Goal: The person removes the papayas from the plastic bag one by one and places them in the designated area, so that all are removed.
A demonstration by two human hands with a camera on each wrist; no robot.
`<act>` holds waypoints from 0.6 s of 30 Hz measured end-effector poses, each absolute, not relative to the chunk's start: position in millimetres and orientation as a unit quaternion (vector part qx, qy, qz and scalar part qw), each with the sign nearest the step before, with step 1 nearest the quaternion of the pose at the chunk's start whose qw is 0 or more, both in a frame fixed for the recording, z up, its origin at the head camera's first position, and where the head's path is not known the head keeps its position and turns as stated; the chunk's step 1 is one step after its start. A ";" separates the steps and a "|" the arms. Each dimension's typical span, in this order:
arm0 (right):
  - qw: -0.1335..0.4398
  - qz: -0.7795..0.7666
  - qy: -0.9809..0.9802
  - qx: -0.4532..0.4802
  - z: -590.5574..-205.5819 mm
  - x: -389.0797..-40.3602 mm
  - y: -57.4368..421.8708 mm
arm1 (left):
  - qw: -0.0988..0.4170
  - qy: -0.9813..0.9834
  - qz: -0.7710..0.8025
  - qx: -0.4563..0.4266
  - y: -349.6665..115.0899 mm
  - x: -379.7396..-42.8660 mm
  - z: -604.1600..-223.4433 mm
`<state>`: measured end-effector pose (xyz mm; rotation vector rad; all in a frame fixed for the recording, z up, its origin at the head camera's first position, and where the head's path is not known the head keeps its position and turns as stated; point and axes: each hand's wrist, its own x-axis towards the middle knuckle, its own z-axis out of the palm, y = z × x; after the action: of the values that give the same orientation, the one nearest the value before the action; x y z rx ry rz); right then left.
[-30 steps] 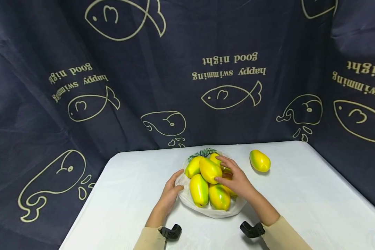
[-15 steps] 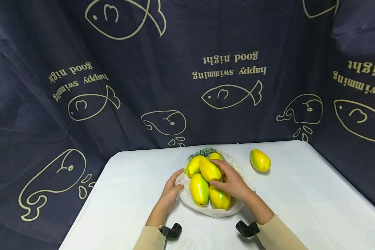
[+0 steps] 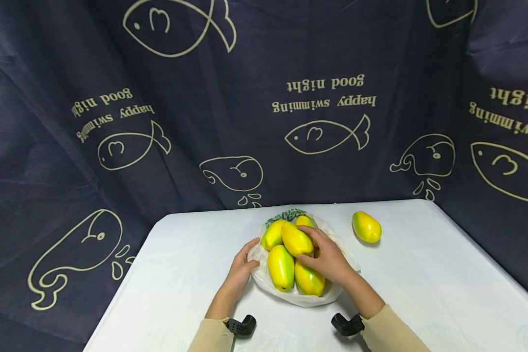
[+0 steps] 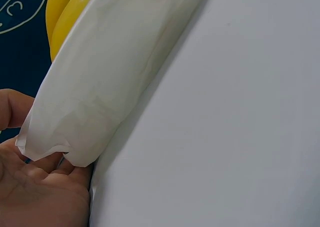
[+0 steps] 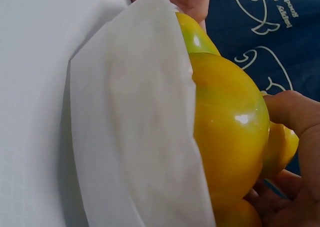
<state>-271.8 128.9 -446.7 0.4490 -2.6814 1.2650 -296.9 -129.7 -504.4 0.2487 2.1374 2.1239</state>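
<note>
A thin white plastic bag (image 3: 305, 300) with a green leaf print lies opened out mid-table, several yellow-green mangoes piled in it. My left hand (image 3: 235, 274) is at its left side. In the left wrist view, that hand's curled fingers hold the edge of the bag (image 4: 100, 82). My right hand (image 3: 330, 259) grips the top mango (image 3: 296, 238) at its right end, thumb below and fingers above. Another mango (image 5: 230, 122) bulges over the rim in the right wrist view. The right hand hides the mangoes at the pile's right side.
One loose mango (image 3: 366, 227) lies at the back right of the white table (image 3: 185, 264). Behind the table hangs a dark blue curtain (image 3: 242, 117) with fish and whale drawings. Each wrist wears a black strap.
My right hand has moved left from the pile's right side and closed round the top mango, then stayed there. The left hand and the bag have kept their places.
</note>
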 end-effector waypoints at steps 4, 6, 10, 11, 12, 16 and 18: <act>0.081 0.419 -0.892 0.148 -447.8 -271.1 129.6 | 0.060 0.706 0.701 0.079 -129.5 -296.3 -504.0; 0.084 0.421 -0.891 0.145 -448.1 -270.6 130.0 | 0.060 0.707 0.700 0.077 -129.3 -296.0 -503.9; 0.090 0.428 -0.890 0.133 -448.3 -269.6 130.8 | 0.060 0.707 0.700 0.078 -128.8 -295.8 -503.7; 0.093 0.429 -0.889 0.131 -448.4 -269.6 131.2 | 0.060 0.707 0.701 0.078 -128.7 -295.7 -503.6; 0.098 0.430 -0.888 0.130 -448.4 -269.6 131.6 | 0.060 0.707 0.701 0.079 -128.6 -295.5 -503.3; 0.124 0.440 -0.879 0.134 -447.6 -269.8 133.5 | 0.061 0.705 0.702 0.080 -128.8 -295.8 -503.6; 0.132 0.445 -0.875 0.139 -447.4 -270.0 134.3 | 0.061 0.704 0.703 0.080 -128.8 -295.8 -503.4</act>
<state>-270.0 134.3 -447.4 0.4035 -2.5391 1.2905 -295.8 -128.8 -503.4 0.2412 2.1301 2.1264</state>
